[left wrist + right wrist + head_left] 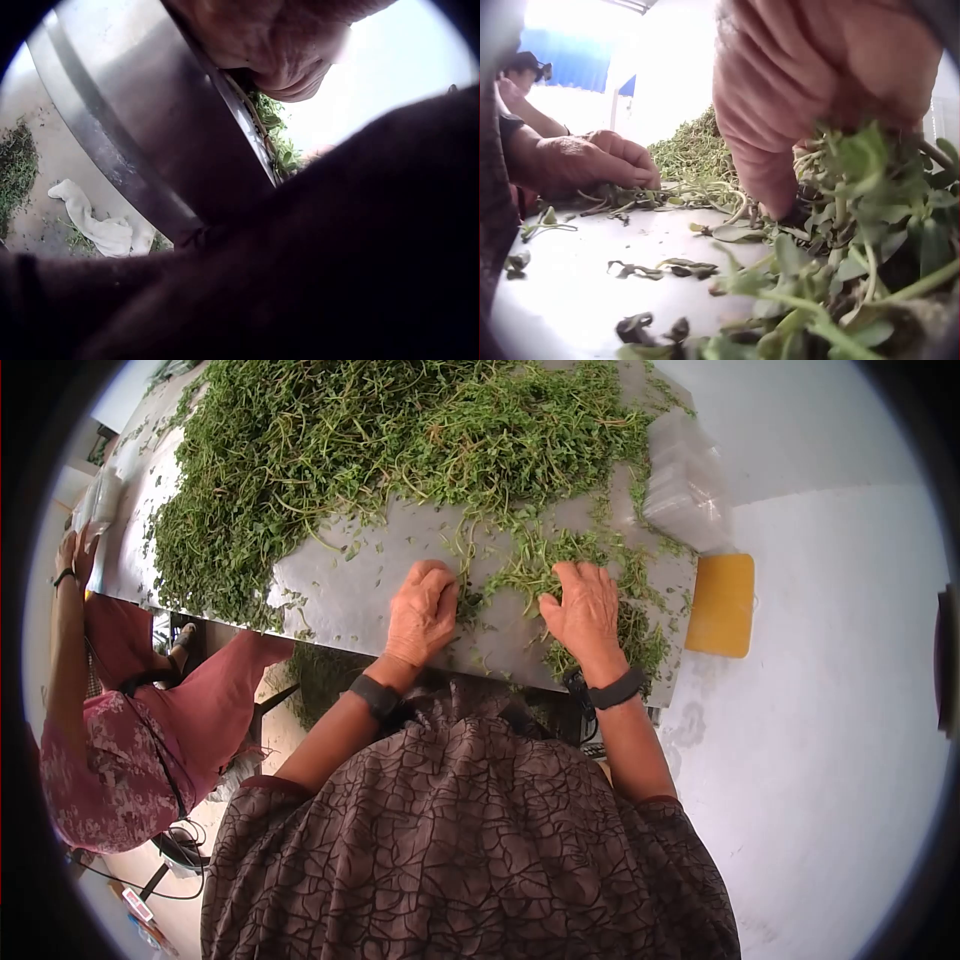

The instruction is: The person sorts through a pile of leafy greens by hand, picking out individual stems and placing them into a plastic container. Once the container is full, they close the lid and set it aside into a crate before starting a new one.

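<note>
A metal-topped table carries a large heap of leafy green stems. Close to its front edge my left hand rests low with curled fingers. In the right wrist view a few thin stems come out from under that hand, and its fingertips are hidden. My right hand bends its fingers and thumb down into a smaller pile of the greens at the right. Seen from the right wrist, thumb and fingers close around leafy stems there.
Stacked clear plastic bags lie at the table's right edge, with a yellow panel beside the white wall. Another person sits at the left, hands on a plastic bag. Beneath the table, greens and a white cloth lie on the floor.
</note>
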Action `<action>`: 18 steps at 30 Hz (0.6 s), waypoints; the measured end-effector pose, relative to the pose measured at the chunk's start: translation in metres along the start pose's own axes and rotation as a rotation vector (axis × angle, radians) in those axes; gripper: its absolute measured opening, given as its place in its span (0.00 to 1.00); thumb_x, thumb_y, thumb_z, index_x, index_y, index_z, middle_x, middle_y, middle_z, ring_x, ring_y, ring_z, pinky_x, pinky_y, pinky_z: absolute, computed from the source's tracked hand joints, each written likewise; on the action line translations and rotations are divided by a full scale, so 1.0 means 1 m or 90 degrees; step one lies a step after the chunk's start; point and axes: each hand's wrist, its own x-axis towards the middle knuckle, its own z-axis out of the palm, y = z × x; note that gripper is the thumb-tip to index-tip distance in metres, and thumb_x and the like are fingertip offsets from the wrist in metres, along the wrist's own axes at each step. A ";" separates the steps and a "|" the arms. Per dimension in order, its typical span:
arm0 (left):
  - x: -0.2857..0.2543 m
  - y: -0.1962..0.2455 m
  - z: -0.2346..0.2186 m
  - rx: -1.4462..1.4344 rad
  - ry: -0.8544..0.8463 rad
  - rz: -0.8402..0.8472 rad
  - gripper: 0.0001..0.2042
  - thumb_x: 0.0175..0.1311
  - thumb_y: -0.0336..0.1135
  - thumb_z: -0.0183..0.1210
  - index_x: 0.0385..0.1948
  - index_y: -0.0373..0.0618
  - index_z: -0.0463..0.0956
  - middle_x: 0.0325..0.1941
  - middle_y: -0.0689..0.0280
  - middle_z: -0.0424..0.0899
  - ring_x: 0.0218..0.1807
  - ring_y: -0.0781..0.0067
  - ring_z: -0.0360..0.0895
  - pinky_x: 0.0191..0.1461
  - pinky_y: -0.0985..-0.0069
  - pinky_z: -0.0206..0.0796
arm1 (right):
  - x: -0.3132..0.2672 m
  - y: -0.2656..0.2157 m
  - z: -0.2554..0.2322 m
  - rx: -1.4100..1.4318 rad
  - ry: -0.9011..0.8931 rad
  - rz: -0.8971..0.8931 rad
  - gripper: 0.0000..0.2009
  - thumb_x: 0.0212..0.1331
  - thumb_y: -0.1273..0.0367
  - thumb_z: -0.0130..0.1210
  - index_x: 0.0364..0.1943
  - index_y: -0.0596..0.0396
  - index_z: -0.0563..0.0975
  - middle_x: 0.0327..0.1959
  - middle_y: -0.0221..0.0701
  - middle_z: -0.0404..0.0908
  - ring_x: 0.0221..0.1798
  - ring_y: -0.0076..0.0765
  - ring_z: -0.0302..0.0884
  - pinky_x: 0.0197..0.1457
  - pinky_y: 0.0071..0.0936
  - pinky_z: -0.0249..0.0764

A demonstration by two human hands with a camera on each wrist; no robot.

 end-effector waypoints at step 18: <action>0.001 0.001 -0.001 -0.006 -0.017 -0.026 0.05 0.54 0.22 0.56 0.32 0.39 0.74 0.37 0.58 0.78 0.37 0.55 0.77 0.40 0.69 0.71 | 0.010 0.022 -0.065 0.246 0.121 0.043 0.23 0.50 0.63 0.64 0.50 0.61 0.76 0.50 0.47 0.77 0.45 0.46 0.76 0.48 0.39 0.72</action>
